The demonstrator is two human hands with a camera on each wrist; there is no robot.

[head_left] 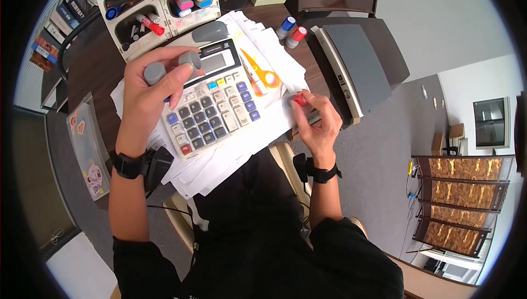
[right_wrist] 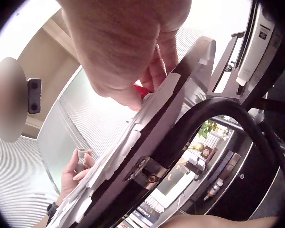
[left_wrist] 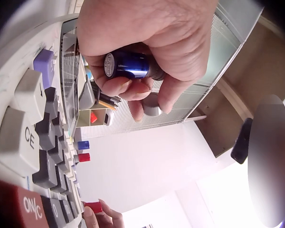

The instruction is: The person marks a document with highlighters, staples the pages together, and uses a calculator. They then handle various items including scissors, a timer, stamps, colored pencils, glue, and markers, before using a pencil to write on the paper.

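Observation:
My left hand, over the top left of the large calculator, holds two things. Its thumb and a finger pinch a small grey cap; the cap shows below the fingers in the left wrist view. Curled fingers keep a blue stamp with a round end label against the palm, its grey end visible from above. On the right, my right hand pinches a red stamp upright at the edge of the white papers. Fingers mostly cover this stamp in the right wrist view.
Another blue stamp and red stamp stand beyond the papers. Orange scissors lie right of the calculator. A white organizer with markers is at the back left, and a grey-topped machine sits at the right.

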